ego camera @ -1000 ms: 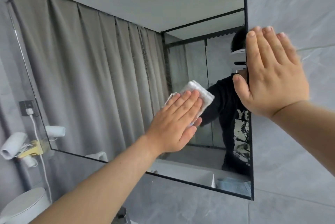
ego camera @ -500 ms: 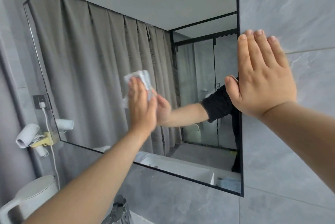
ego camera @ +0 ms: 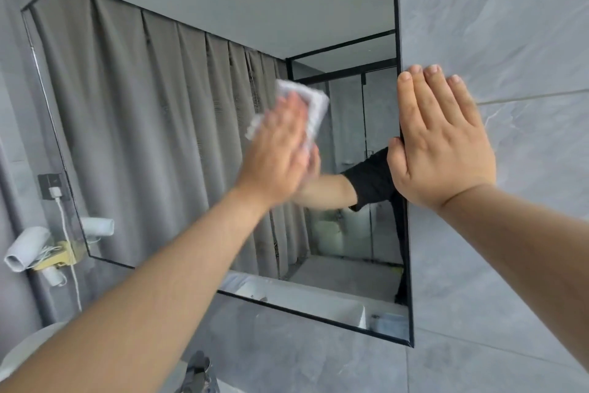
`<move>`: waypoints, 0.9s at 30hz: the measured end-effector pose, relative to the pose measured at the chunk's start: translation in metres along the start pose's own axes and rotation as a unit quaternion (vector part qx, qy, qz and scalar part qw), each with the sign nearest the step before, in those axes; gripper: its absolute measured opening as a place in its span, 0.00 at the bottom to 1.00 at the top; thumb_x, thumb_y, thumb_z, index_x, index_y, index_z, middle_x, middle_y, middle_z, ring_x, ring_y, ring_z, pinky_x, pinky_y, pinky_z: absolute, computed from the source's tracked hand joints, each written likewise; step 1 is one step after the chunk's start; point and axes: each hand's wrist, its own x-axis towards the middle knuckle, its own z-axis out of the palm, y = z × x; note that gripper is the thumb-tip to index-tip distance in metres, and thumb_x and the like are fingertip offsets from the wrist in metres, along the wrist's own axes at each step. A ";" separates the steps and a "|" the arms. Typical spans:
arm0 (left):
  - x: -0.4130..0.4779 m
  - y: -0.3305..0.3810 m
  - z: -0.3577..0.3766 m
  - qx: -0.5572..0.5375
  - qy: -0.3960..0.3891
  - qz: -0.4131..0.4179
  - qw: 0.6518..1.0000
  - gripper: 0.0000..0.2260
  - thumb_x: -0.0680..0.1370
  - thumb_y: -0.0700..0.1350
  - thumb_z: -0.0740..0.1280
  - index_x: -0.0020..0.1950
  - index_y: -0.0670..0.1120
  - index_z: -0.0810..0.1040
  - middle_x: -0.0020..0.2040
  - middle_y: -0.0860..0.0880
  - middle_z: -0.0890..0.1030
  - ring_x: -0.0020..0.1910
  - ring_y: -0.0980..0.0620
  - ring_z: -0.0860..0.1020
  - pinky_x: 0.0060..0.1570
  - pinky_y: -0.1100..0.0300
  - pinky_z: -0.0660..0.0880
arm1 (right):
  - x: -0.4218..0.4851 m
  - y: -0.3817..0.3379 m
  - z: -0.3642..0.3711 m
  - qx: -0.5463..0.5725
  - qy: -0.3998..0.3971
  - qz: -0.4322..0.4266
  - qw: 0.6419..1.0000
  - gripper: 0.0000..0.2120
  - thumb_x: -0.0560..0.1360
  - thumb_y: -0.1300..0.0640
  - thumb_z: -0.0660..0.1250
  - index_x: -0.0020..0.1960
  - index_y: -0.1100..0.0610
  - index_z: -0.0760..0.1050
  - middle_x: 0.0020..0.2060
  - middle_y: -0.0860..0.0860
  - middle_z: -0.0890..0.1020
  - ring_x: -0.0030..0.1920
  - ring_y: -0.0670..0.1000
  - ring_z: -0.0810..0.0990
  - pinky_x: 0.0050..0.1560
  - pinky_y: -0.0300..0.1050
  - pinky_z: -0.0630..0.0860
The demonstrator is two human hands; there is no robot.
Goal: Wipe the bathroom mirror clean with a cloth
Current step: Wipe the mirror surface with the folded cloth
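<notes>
Grey tiled bathroom wall (ego camera: 510, 26), right hand (ego camera: 443, 144) flat on it, fingers straight; left hand (ego camera: 280, 150) presses small white folded cloth (ego camera: 314, 106) against black-framed rectangular mirror (ego camera: 191, 106), fingers flat. Cloth's probably soft, light, so palm it.

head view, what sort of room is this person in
Most likely a bathroom: a big wall mirror set in a grey tiled wall, a glass shower screen reflected in it, and what looks like a hair dryer in a holder at the left.
</notes>
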 end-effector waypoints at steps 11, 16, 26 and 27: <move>-0.060 0.063 0.020 0.002 -0.109 0.054 0.993 0.31 0.83 0.50 0.52 0.80 0.39 0.42 0.80 0.41 0.40 0.80 0.44 0.42 0.78 0.44 0.46 | -0.001 0.001 0.002 0.011 0.019 -0.006 1.000 0.33 0.77 0.53 0.53 0.78 0.68 0.55 0.76 0.64 0.62 0.78 0.63 0.58 0.79 0.58 0.50; -0.109 0.045 0.037 0.079 -0.106 0.247 0.960 0.29 0.83 0.53 0.46 0.81 0.42 0.43 0.81 0.44 0.40 0.80 0.46 0.46 0.79 0.48 0.46 | -0.001 0.001 0.001 0.021 0.036 -0.012 0.999 0.32 0.78 0.53 0.53 0.77 0.68 0.57 0.75 0.65 0.65 0.77 0.64 0.61 0.79 0.58 0.52; -0.026 -0.121 -0.009 -0.108 0.069 -0.468 0.874 0.29 0.85 0.50 0.53 0.81 0.43 0.45 0.82 0.45 0.44 0.80 0.50 0.43 0.76 0.58 0.41 | 0.000 0.000 0.003 0.026 0.039 -0.008 0.999 0.32 0.78 0.52 0.50 0.77 0.69 0.58 0.74 0.66 0.66 0.77 0.65 0.61 0.79 0.59 0.51; -0.041 -0.128 -0.008 -0.126 0.080 -0.522 0.840 0.29 0.85 0.50 0.53 0.81 0.42 0.45 0.82 0.44 0.44 0.80 0.50 0.43 0.76 0.58 0.41 | -0.001 0.001 0.003 0.027 0.039 -0.007 0.999 0.32 0.78 0.52 0.50 0.77 0.69 0.58 0.74 0.66 0.66 0.77 0.65 0.60 0.79 0.59 0.52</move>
